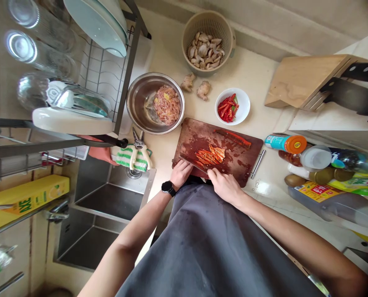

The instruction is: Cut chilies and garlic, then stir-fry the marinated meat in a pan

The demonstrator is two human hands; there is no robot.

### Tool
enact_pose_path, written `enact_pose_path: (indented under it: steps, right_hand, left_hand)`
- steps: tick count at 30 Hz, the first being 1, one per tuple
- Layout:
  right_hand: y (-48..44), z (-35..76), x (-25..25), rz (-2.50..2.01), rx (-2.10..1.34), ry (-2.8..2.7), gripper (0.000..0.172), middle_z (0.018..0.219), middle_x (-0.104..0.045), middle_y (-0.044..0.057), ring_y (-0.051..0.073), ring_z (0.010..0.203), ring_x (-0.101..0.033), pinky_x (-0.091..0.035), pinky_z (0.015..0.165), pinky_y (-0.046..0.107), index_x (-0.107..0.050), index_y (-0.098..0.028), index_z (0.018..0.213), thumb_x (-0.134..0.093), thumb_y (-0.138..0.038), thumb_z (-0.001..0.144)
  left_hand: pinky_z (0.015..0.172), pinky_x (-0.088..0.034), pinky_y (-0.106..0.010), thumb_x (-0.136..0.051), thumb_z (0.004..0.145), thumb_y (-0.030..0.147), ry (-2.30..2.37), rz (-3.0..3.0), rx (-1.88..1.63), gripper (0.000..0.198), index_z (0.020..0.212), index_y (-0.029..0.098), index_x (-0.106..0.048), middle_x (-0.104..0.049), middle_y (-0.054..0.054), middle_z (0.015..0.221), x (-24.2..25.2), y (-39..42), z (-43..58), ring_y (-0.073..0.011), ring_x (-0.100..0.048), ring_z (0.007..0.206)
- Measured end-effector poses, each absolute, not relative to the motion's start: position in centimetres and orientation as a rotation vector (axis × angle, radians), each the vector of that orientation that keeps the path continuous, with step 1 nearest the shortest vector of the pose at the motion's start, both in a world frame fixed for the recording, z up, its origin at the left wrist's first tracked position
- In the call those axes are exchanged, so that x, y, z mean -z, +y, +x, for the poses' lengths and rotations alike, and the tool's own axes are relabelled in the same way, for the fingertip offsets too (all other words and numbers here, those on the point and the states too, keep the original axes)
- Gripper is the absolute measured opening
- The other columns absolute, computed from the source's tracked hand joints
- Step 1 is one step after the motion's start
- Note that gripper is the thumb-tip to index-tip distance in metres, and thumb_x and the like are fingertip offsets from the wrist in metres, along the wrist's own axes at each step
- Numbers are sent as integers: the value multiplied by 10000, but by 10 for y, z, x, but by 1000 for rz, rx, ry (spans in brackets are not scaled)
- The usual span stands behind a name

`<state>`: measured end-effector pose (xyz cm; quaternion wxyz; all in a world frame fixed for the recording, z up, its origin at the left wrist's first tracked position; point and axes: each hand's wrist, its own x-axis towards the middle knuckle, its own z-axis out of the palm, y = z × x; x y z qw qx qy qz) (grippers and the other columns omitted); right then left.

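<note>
My right hand (pixel 225 185) is closed round the handle of a kitchen knife (pixel 193 163), whose dark blade points left along the near edge of the brown cutting board (pixel 186 134). My left hand (pixel 181 172), wearing a black watch, is at the board's near left corner beside the blade. Its fingers are curled together, and what they hold, if anything, is hidden. Just beyond the blade lies a pile of sliced red chilli (pixel 209 155) with seeds. A longer piece of red chilli (pixel 235 137) rests near the board's far right edge.
Behind the board stand a white bowl of cut chillies (pixel 247 105), a steel bowl of raw meat (pixel 132 105), ginger (pixel 203 90) and a basket of garlic (pixel 186 35). A knife block (pixel 290 80) and bottles are right; a sink (pixel 109 202) and dish rack (pixel 131 62) left.
</note>
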<state>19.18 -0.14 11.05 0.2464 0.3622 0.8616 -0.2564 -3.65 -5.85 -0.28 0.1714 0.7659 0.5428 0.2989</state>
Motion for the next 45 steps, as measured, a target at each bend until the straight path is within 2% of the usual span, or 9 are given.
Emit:
enact_pose_path:
  steps: [3,9,13,17,26,32,39,42,45]
  right_hand:
    - [-3,183,-118,937,678,2304,368,1155,-649,153,221,827,-733,-463,622,282,-441,-178,1315,-212,-146,1028]
    - [2,172,-113,948,693,2269,323,1088,-662,127,222,812,-736,-481,634,287,-454,-182,1225,-206,-133,1026]
    - [6,172,-103,978,741,2311,306,1076,-682,118,225,813,-732,-472,657,296,-473,-174,1201,-237,-118,1014]
    - [2,177,-101,1069,751,2299,321,1101,-683,148,234,864,-724,-470,704,303,-494,-144,1208,-235,-134,1017]
    - [-9,167,-116,990,706,2250,319,1125,-661,144,202,829,-734,-465,647,261,-464,-180,1233,-204,-191,1048]
    - [-5,160,-113,995,723,2262,317,1108,-669,149,210,838,-736,-484,659,272,-441,-169,1242,-192,-191,1047]
    - [0,167,-94,1146,843,2345,282,1059,-710,124,225,866,-729,-476,701,286,-485,-155,1191,-247,-177,1041]
    - [-2,182,-95,1321,803,2365,316,1085,-702,134,229,911,-716,-469,708,280,-513,-140,1170,-231,-231,1059]
    - [-6,196,-105,1391,675,2372,350,1192,-656,151,204,856,-714,-463,682,271,-514,-152,1268,-253,-213,1043]
  left_hand:
    - [826,-583,-360,-481,1021,238,1532,2185,-844,244,1057,192,-718,-727,-95,950,6,-61,-39,-208,-670,945]
    - [872,-603,-377,-487,1021,233,1471,2199,-859,253,1136,195,-709,-736,-102,1021,7,-61,-43,-215,-688,1027]
    - [942,-591,-409,-475,1023,217,1422,2159,-867,299,1251,196,-667,-732,-115,1105,6,-60,-44,-220,-675,1091]
    - [939,-595,-423,-435,1034,219,1415,2132,-837,365,1361,202,-597,-713,-124,1185,3,-61,-45,-224,-658,1126]
    - [881,-607,-392,-489,1017,205,1415,2185,-845,234,1120,182,-698,-736,-115,1076,2,-61,-45,-222,-680,1069]
    - [884,-610,-381,-507,1011,205,1393,2180,-867,211,1098,182,-698,-740,-109,1057,3,-58,-46,-213,-694,1050]
    - [885,-598,-387,-504,1013,195,1425,2135,-860,245,1185,186,-677,-720,-113,1109,5,-55,-40,-207,-676,1056]
    - [856,-595,-357,-504,1011,195,1583,2031,-918,226,1138,179,-691,-717,-109,1076,-7,-51,-20,-192,-679,1007]
    - [851,-584,-334,-514,1002,200,1866,1854,-1036,195,1083,197,-692,-710,-88,1039,-45,-52,-2,-179,-676,966]
